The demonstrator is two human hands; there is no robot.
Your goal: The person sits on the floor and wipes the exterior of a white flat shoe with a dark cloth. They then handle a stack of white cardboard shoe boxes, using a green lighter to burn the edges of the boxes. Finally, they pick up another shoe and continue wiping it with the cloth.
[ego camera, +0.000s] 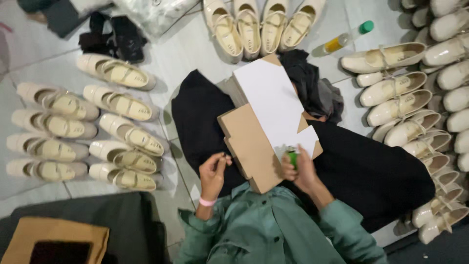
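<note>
Green sleeves [273,234] fill the near edge, above a black cloth [366,166] spread across the lap and floor. Rows of cream strapped shoes [117,127] lie on the tiles to either side. On the cloth rests a flattened cardboard box blank [254,142], brown with one white panel, tilted across the lap. Right hand [300,171] sits at its near edge, fingers clamped round a small green lighter [292,157]. Left hand [213,172] hovers just beside the cardboard, fingertips pinched together; whether they hold anything I cannot tell.
</note>
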